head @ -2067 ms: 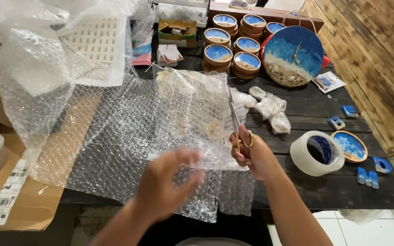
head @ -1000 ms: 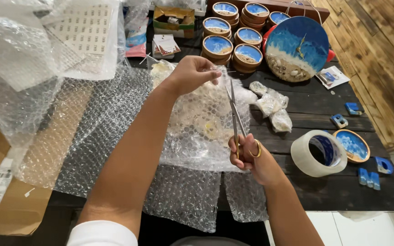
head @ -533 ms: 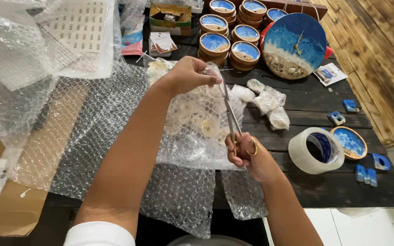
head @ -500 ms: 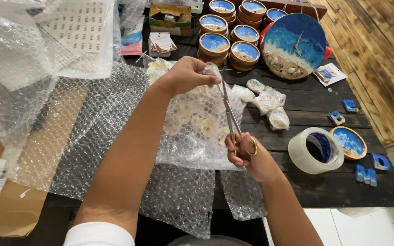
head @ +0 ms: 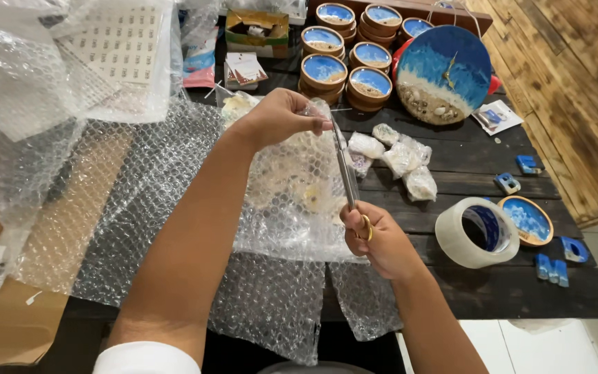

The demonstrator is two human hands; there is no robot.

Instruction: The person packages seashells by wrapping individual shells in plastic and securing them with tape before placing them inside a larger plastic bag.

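Note:
A large sheet of clear bubble wrap (head: 174,180) lies over a dark wooden table (head: 479,277). My left hand (head: 278,118) pinches the far edge of a lifted piece of that wrap (head: 292,201). My right hand (head: 375,239) grips scissors with gold handles (head: 347,173), blades pointing away from me along the wrap's right edge, their tips almost at my left fingers. The blades look nearly closed.
A roll of clear tape (head: 475,232) stands right of my right hand. Small wrapped bundles (head: 399,156), several round blue-and-sand dishes (head: 344,59), a round blue clock (head: 444,73), small blue pieces (head: 551,266), a cardboard box (head: 1,325) and more plastic (head: 43,83) surround the work.
My left hand went from near my body up to the far edge of the wrap. The scissors have travelled forward along the sheet, tips now close to my left fingers.

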